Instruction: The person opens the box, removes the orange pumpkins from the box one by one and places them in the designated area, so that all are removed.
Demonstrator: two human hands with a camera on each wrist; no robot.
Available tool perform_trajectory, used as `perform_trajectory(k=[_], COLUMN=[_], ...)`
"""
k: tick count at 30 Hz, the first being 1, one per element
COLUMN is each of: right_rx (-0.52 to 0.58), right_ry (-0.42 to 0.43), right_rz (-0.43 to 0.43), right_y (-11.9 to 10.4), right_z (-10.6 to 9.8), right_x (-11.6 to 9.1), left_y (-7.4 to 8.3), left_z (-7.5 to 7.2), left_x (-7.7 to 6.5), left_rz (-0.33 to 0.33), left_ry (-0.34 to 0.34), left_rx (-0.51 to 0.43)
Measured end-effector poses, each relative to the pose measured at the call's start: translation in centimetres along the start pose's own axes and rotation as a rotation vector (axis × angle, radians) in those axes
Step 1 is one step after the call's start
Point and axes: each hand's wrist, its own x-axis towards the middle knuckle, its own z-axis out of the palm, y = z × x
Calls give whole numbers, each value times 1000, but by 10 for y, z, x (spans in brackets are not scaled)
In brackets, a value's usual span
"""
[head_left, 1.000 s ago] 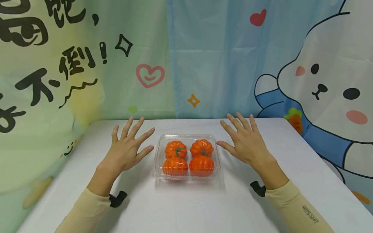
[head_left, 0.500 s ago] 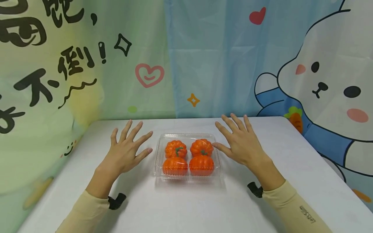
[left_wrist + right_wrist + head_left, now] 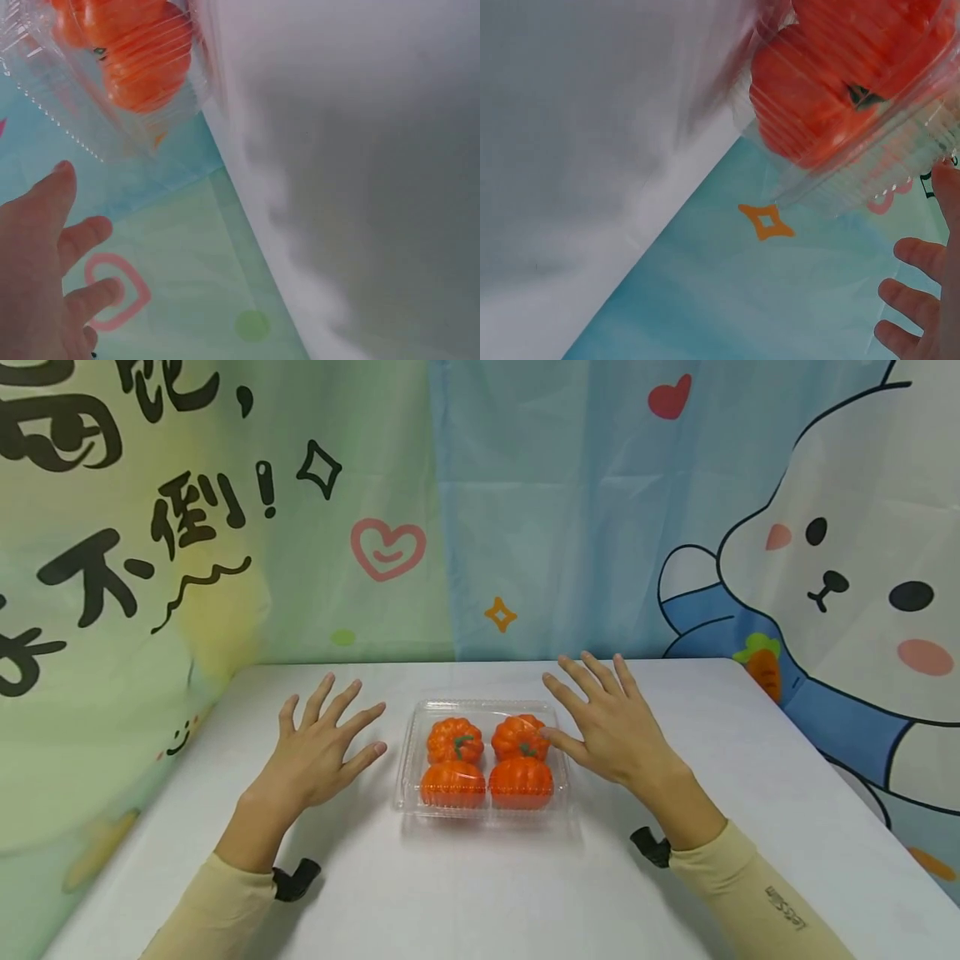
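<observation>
A clear plastic clamshell box [image 3: 408, 777] sits on the white table, its lid down. Inside it are several small orange pumpkins [image 3: 453, 785] in two rows, the far ones showing green stems. To the box's left my left hand [image 3: 318, 752] hovers with fingers spread, apart from the box and holding nothing. My right hand [image 3: 615, 731] is at the box's right side, fingers also spread; its thumb overlaps the far right pumpkin [image 3: 517, 737] in the head view. In the right wrist view, the right fingers [image 3: 915, 300] are straight beside the box's ridged wall [image 3: 832, 191].
The white table [image 3: 480, 893] ends at a far edge against a printed curtain [image 3: 517, 510] with hearts, lettering and a cartoon bear. Both forearms wear beige sleeves [image 3: 217, 902], with a small black wrist camera [image 3: 296, 880] at the cuff.
My right hand has moved left toward the box, its thumb now over the box's right edge in the head view. The left hand has drifted slightly left and down. The box stays put.
</observation>
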Motion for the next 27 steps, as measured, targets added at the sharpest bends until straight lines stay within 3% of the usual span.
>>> perform_trajectory(k=[10, 17, 27], right_rx=[66, 130, 157], right_ry=[31, 25, 35], right_rz=[-21, -1, -40], right_y=[-10, -18, -26], right_z=[0, 0, -1], right_x=[3, 4, 5], left_y=[0, 2, 6], left_z=[4, 10, 14], left_x=[-8, -10, -8], left_rz=[-32, -23, -8], left_ry=[-38, -46, -33], left_rx=[-17, -67, -115])
